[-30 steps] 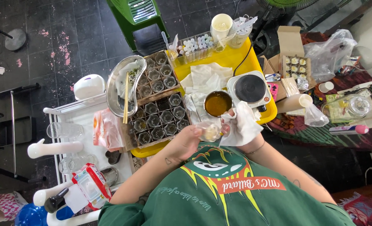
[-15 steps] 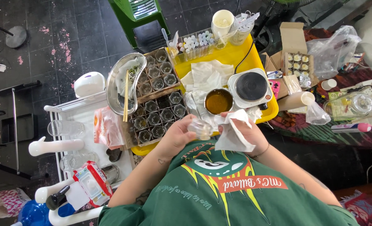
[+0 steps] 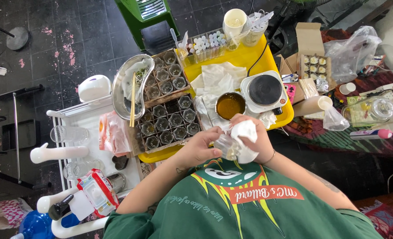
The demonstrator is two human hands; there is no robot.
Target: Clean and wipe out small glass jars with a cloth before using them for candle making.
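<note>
My left hand (image 3: pixel 204 142) grips a small clear glass jar (image 3: pixel 226 146) just above my green shirt, at the near edge of the yellow tray table (image 3: pixel 245 59). My right hand (image 3: pixel 254 137) presses a crumpled white tissue (image 3: pixel 244 132) against the jar. Just beyond my hands sits a metal pot of amber liquid (image 3: pixel 230 105), next to a small white electric hot plate (image 3: pixel 265 90). Two wooden trays of several small glass jars (image 3: pixel 170 119) lie to the left of the pot.
A steel kidney dish with chopsticks (image 3: pixel 131 86) rests by the jar trays. White cloths (image 3: pixel 216 77), a rack of vials (image 3: pixel 209 44) and a white cup (image 3: pixel 234 20) stand at the table's far side. A white cart (image 3: pixel 79 132) is left; boxes and bags clutter the right.
My hands have drawn closer together over the jar. The tissue, loose and spread out before, is now bunched tightly in my right hand against the jar.
</note>
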